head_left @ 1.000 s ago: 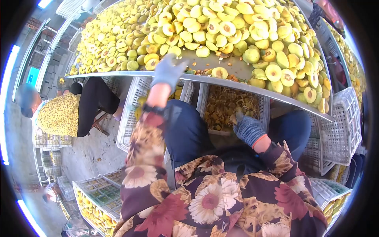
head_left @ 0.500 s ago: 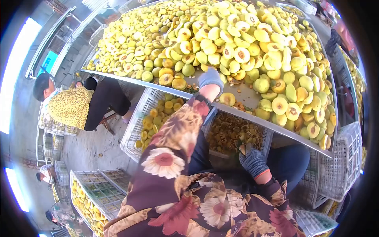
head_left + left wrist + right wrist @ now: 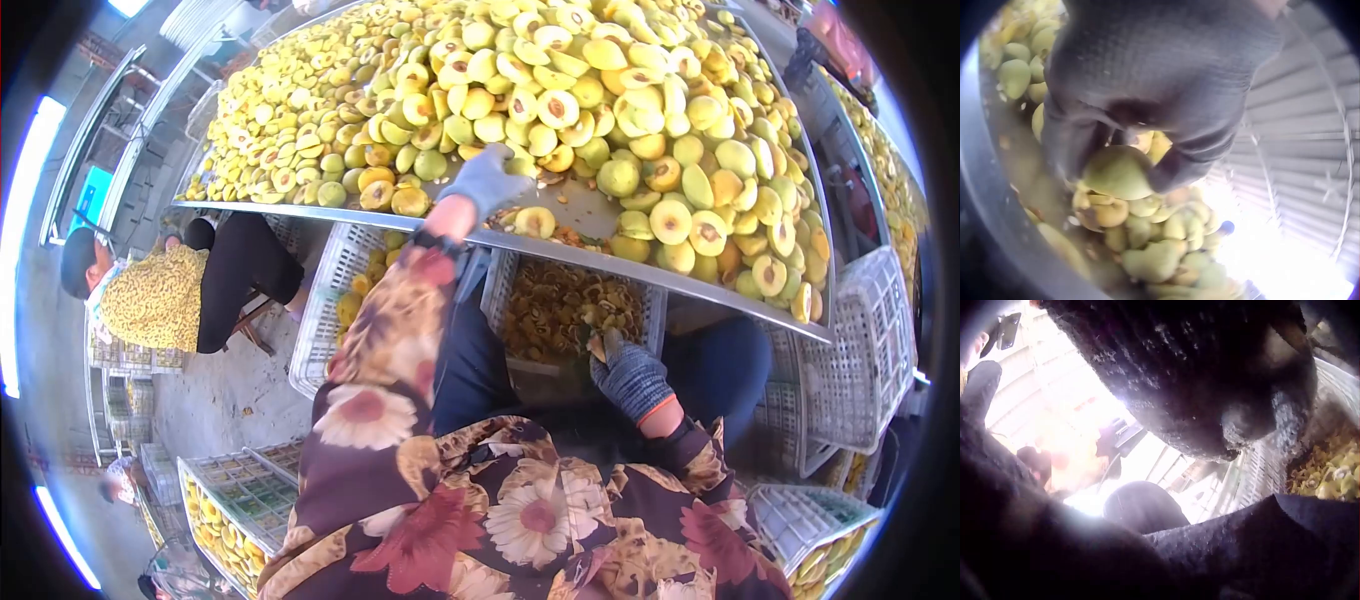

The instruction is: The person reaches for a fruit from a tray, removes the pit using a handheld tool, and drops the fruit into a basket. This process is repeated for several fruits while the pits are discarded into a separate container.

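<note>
The left hand [image 3: 485, 183], in a grey glove, holds a green-yellow stone fruit [image 3: 1119, 174] in a narrow grip, the fruit's rounded skin showing between thumb and fingers. Straight beyond that grip rises a heap of halved stone fruit [image 3: 600, 95], many cut faces showing brown pit hollows, spread over a metal table [image 3: 578, 207]. Just to the right of the grip and nearer the table's edge lies a loose fruit half [image 3: 534, 222], cut face up.

Well below and to the right of that grip, the right hand [image 3: 633, 383], in a striped grey knit glove, has its fingers curled round what looks like a small pale-tipped item [image 3: 598, 347]; the right wrist view is too dark to tell what it is. Just beyond this second grip, under the table, brown fruit scraps [image 3: 565, 300] fill a white plastic crate [image 3: 655, 315]. Left of that crate and below the left grip, another crate [image 3: 312, 320] holds yellow fruit.

Far to the left of both grips, a seated person [image 3: 150, 295] wears a yellow patterned top; to their right, white crates [image 3: 855, 340] stand beside the table.
</note>
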`<state>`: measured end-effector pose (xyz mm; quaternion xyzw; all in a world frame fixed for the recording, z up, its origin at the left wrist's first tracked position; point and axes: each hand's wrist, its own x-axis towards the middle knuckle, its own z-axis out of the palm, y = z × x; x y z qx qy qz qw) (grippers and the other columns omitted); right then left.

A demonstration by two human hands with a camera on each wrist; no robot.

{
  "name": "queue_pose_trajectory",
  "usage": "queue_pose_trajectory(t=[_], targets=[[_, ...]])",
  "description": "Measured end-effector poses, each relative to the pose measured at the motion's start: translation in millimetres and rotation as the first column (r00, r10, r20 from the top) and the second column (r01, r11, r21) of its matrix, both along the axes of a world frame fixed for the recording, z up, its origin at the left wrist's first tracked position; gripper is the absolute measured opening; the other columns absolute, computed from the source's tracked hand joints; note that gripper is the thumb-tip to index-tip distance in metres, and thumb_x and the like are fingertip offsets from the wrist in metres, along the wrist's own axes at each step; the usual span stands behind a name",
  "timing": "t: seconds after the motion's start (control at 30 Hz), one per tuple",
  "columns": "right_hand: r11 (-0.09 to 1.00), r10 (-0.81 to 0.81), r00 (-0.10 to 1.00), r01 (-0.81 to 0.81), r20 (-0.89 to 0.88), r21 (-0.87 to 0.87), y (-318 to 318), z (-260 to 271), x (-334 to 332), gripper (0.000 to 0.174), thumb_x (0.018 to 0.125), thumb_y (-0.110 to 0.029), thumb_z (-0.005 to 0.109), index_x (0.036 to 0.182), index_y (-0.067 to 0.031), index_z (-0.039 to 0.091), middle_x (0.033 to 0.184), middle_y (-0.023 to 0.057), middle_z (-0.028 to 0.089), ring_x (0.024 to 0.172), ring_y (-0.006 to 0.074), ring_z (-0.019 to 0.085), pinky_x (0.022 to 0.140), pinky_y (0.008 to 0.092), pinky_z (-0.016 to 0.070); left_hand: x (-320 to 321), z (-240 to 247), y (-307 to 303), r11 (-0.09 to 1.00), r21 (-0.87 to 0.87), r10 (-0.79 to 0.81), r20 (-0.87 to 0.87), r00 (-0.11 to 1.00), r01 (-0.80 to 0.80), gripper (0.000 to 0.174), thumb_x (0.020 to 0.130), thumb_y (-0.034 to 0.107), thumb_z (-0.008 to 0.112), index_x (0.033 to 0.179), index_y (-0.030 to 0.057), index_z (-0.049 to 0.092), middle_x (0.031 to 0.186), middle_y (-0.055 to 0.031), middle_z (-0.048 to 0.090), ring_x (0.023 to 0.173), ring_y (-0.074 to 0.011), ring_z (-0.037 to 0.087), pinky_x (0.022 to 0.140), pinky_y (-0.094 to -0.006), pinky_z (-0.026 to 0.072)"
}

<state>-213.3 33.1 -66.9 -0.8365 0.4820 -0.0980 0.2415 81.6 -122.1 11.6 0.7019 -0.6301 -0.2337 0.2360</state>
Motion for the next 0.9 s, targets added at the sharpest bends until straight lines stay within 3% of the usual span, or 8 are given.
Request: queue_pose_trajectory(t=[0.03, 0.07, 0.13, 0.23, 0.5, 0.57, 0.7, 0.9], targets=[[0.999, -0.024, 0.999, 0.024, 0.025, -0.025, 0.2, 1.6, 2.3, 0.027, 0.087, -0.030, 0.055, 0.102, -0.0074, 0.053, 0.068, 0.0185, 0.062, 0.062, 0.0355, 0.063, 0.057, 0.0455, 0.0500, -3.5, -2.2, 14.9, 0.992, 0.121, 0.099, -0.568, 0.817, -0.037, 0.056, 0.076, 0.030, 0.067, 0.120, -0.0006, 0.051, 0.100, -0.0134, 0.065, 0.091, -0.0274, 0.065, 0.077, -0.0333, 0.0517], [0.996, -0.034, 0.994, 0.043, 0.103, -0.079, 0.7, 6.0, 6.9, 0.026, 0.087, -0.029, 0.056, 0.102, -0.0072, 0.052, 0.069, 0.0183, 0.063, 0.063, 0.0349, 0.063, 0.057, 0.0449, 0.0501, -9.0, 12.6, 39.9, 0.997, 0.075, 0.051, -0.841, 0.538, 0.022, 0.045, 0.084, 0.025, 0.060, 0.121, 0.0012, 0.049, 0.098, -0.0100, 0.062, 0.083, -0.0223, 0.063, 0.069, -0.0310, 0.0510], [0.979, -0.033, 0.967, 0.082, 0.251, -0.186, 2.5, 14.7, 16.0, 0.025, 0.087, -0.026, 0.057, 0.103, -0.0069, 0.051, 0.070, 0.0179, 0.063, 0.064, 0.0338, 0.063, 0.058, 0.0436, 0.0501, -16.0, 20.5, 73.9, 0.985, -0.026, -0.026, -1.000, -0.005, 0.173, 0.042, 0.091, 0.028, 0.050, 0.124, 0.0023, 0.049, 0.103, -0.0109, 0.062, 0.078, -0.0200, 0.061, 0.065, -0.0299, 0.0495], [0.950, 0.078, 0.906, 0.059, 0.415, -0.308, -0.6, 37.2, 32.5, 0.023, 0.087, -0.022, 0.059, 0.103, -0.0069, 0.052, 0.074, 0.0183, 0.063, 0.067, 0.0339, 0.063, 0.059, 0.0438, 0.0503, -25.3, 17.8, 109.3, 0.985, 0.059, 0.091, -0.975, -0.202, 0.161, 0.049, 0.095, 0.039, 0.042, 0.127, 0.0032, 0.048, 0.105, -0.0103, 0.062, 0.074, -0.0186, 0.059, 0.064, -0.0289, 0.0488], [0.975, 0.012, 0.964, 0.048, 0.264, -0.216, -22.4, 66.4, 82.4, 0.029, 0.085, -0.027, 0.058, 0.102, -0.0040, 0.051, 0.078, 0.0233, 0.062, 0.077, 0.0400, 0.062, 0.067, 0.0484, 0.0496, -44.3, -9.0, 145.6, 0.999, 0.043, 0.044, -0.998, 0.051, -0.009, 0.056, 0.099, 0.051, 0.029, 0.120, 0.0054, 0.055, 0.100, -0.0065, 0.063, 0.075, -0.0117, 0.056, 0.059, -0.0195, 0.0433], [0.990, 0.021, 0.979, 0.008, 0.205, -0.143, -28.0, 64.7, 90.7, 0.035, 0.085, -0.032, 0.057, 0.104, -0.0026, 0.051, 0.082, 0.0251, 0.063, 0.081, 0.0424, 0.061, 0.072, 0.0504, 0.0488, -45.1, -12.6, 152.1, 0.980, -0.189, -0.163, -0.942, 0.292, -0.063, 0.042, 0.099, 0.036, 0.040, 0.119, 0.0021, 0.052, 0.104, -0.0079, 0.063, 0.083, -0.0149, 0.059, 0.067, -0.0260, 0.0479], [0.997, -0.080, 0.980, 0.077, 0.184, 0.025, -19.2, 79.7, 100.6, 0.037, 0.085, -0.033, 0.057, 0.104, -0.0020, 0.051, 0.085, 0.0259, 0.063, 0.084, 0.0424, 0.061, 0.075, 0.0501, 0.0483, -39.3, -34.5, 147.3, 0.940, -0.323, -0.143, -0.662, 0.736, -0.108, 0.031, 0.094, 0.020, 0.055, 0.115, -0.0015, 0.051, 0.104, -0.0118, 0.064, 0.094, -0.0220, 0.062, 0.078, -0.0330, 0.0506], [0.994, -0.065, 0.994, 0.056, 0.087, 0.098, -15.6, 88.3, 110.3, 0.038, 0.087, -0.034, 0.055, 0.107, -0.0017, 0.051, 0.091, 0.0266, 0.062, 0.088, 0.0428, 0.060, 0.077, 0.0497, 0.0480, -36.0, -73.3, 138.3, 0.721, -0.687, -0.005, -0.144, 0.990, -0.096, 0.037, 0.090, 0.027, 0.059, 0.111, -0.0017, 0.053, 0.094, -0.0180, 0.063, 0.082, -0.0330, 0.061, 0.072, -0.0395, 0.0490]])
